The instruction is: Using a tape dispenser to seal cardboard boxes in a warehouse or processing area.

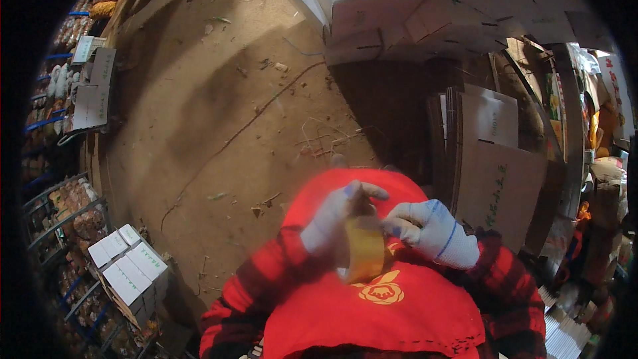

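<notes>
A wide roll of yellow packing tape (366,252) is held in front of my red apron (319,309). My left hand (339,214), in a white knitted glove, grips the roll from its left and upper side, with thumb and forefinger spread above it. My right hand (433,232), in a matching glove with blue lines, has its fingers curled and pinches at the roll's upper right edge. Whether a loose tape end lies between those fingertips is too blurred to see. The palm side of the left hand is partly hidden.
Flattened cartons (498,174) stand upright at my right. Stacked cardboard boxes (389,20) rise ahead. White boxes (132,269) stand at the lower left, beside racks of bagged goods (75,204). Twigs (329,139) and scraps litter the dirt floor (239,159).
</notes>
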`<state>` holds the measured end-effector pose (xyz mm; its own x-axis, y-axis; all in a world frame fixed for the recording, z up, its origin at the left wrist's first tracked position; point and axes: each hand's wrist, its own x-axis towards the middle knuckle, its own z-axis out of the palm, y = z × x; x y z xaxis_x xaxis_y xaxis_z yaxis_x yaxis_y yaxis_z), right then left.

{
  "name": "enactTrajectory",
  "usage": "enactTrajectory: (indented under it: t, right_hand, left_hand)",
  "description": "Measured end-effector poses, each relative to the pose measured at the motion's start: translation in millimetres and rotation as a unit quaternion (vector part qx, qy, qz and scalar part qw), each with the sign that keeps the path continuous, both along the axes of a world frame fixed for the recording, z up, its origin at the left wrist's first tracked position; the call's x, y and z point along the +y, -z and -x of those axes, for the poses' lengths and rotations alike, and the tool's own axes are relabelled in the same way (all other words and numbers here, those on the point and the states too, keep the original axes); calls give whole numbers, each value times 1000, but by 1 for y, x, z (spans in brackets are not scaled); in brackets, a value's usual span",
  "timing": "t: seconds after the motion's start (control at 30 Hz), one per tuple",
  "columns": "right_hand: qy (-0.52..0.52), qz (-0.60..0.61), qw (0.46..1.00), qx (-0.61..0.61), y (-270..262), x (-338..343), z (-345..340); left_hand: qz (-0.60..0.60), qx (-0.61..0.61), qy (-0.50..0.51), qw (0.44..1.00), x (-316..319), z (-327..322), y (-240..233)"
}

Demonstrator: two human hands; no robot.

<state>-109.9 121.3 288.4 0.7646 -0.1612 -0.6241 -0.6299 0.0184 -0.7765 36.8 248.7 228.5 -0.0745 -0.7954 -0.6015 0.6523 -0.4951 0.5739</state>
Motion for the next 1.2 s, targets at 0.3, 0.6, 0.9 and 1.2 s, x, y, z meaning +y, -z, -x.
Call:
enactTrajectory:
  t: [0.3,0.6,0.9,1.2]
  right_hand:
    - [-57,57,996,-29,-4,6,-5]
    - [-164,76,983,-43,-12,10,2]
    - [-5,102,993,-53,0,11,-13]
    - [-39,137,989,-50,-1,15,-13]
  left_hand:
    - [9,35,-27,999,10,5,20]
    - [15,64,12,998,7,-6,9]
    - [13,44,4,999,8,-6,17]
    - [-7,147,-11,989,8,-9,29]
